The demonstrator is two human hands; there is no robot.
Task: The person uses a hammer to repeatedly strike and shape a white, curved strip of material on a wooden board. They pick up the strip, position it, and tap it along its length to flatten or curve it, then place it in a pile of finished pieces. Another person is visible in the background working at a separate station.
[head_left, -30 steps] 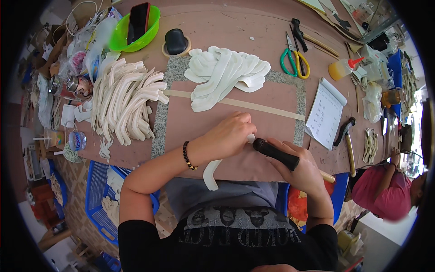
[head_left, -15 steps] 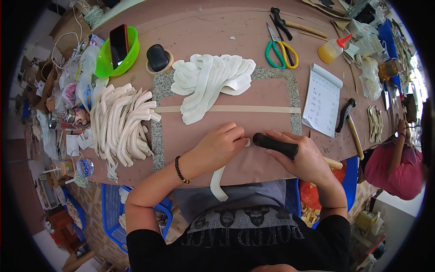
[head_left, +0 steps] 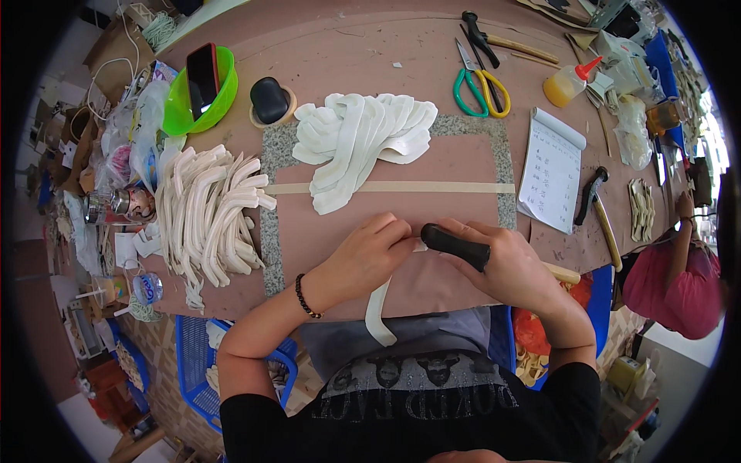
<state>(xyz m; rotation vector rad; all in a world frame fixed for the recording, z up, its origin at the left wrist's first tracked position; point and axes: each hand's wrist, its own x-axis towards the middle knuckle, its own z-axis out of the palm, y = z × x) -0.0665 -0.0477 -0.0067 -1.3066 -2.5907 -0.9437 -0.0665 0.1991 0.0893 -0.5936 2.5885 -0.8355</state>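
My left hand [head_left: 372, 251] is closed on a narrow white strip [head_left: 378, 318]; one end hangs past the table's front edge and a small tip pokes out beside my fingertips. In my right hand [head_left: 505, 262] is a tool with a thick black handle [head_left: 455, 247]; its working end is hidden by the hand. The handle's tip is close to my left fingers, at the strip's end. Beyond my hands, a fanned pile of white strips [head_left: 363, 143] lies across a beige band [head_left: 448, 187]. A heap of cream padded strips [head_left: 208, 212] lies to the left.
Scissors [head_left: 478, 81], pincers [head_left: 502, 42], a hammer [head_left: 602, 216], a notepad [head_left: 552, 170] and a glue bottle [head_left: 567, 83] lie to the right. A green bowl [head_left: 224, 85] with a phone stands back left. Blue baskets [head_left: 193, 363] flank my lap; a co-worker [head_left: 671, 285] is at far right.
Both hands have shifted slightly; the right hand with the black-handled tool moved left, closer to my left fingers. The strip's hanging end swung a little right.
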